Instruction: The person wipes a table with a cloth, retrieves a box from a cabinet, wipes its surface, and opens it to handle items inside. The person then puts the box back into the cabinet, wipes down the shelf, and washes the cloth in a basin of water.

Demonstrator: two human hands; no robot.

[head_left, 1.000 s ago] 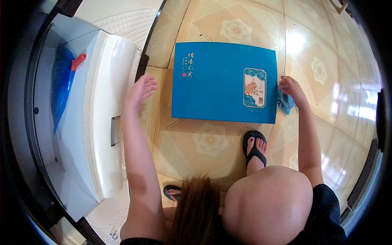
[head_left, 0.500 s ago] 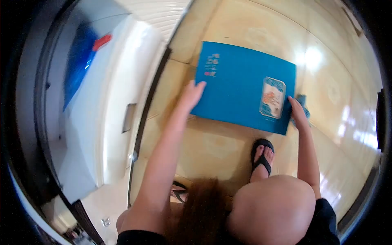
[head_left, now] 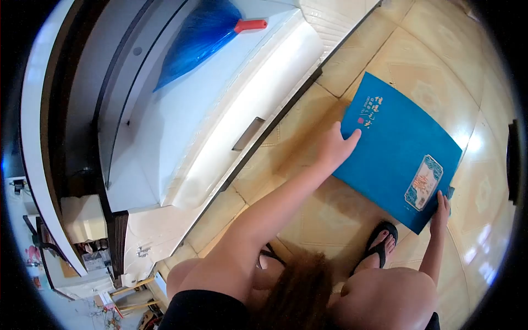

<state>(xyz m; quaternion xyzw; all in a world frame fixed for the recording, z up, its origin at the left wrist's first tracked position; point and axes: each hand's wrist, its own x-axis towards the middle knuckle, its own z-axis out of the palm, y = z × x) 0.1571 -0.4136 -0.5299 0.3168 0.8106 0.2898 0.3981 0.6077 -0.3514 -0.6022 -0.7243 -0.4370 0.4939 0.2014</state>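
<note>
A large blue gift box (head_left: pixel 396 146) is held over the tiled floor, its printed face turned up. Gold characters run near its far left edge, and a white label with a teal pattern sits toward the right. How deep the box is does not show. My left hand (head_left: pixel 339 147) grips the left edge with the thumb on top. On the lower right edge is my right hand (head_left: pixel 440 213), its fingers closed round the side. A small teal piece (head_left: pixel 450 193) pokes out beside that hand; I cannot make out what it is.
Left of me stands a white cabinet (head_left: pixel 247 93) with a recessed handle. A blue broom or duster with a red handle (head_left: pixel 253 25) lies on it. My sandalled foot (head_left: pixel 380 245) is just below the box. Assorted items (head_left: pixel 93 256) fill the lower left.
The view has swung so that the cabinet and the blue-and-red item show more fully. In view, the box sits farther right and lower, tilted more clockwise. Both hands keep hold of it.
</note>
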